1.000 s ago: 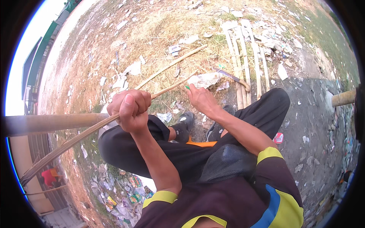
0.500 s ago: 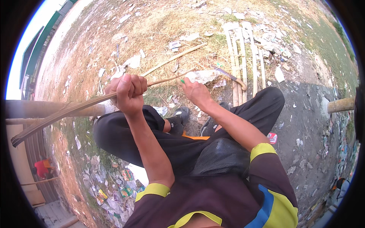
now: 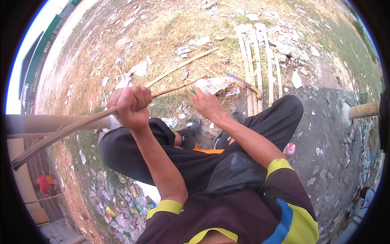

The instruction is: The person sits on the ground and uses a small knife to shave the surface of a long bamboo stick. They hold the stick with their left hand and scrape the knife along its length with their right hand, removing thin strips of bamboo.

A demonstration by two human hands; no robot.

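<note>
My left hand (image 3: 132, 106) is closed in a fist around a long, thin brown stick (image 3: 53, 139), which looks split lengthwise toward its thicker lower-left end. The stick slants up to the right, and its thin tip lies just above my right hand (image 3: 209, 106). Between the pinched fingers of that hand a small green thing (image 3: 193, 92) sticks out; most of it is hidden, so its kind is unclear. On the ground beyond my right hand rests a large knife (image 3: 244, 83) with a curved wooden handle, partly across some pale bamboo poles (image 3: 257, 61).
A bamboo rail (image 3: 61, 124) runs at the left, and another bamboo pole end (image 3: 364, 110) juts in at the right. A loose pale stick (image 3: 183, 65) lies on dry grass ahead. Litter (image 3: 118, 203) is scattered about. A person in red (image 3: 44, 182) is far left.
My left hand has shifted slightly left and down, and the stick's thick end has dropped a little with it. The right hand has moved slightly down, still pinching the green thing.
</note>
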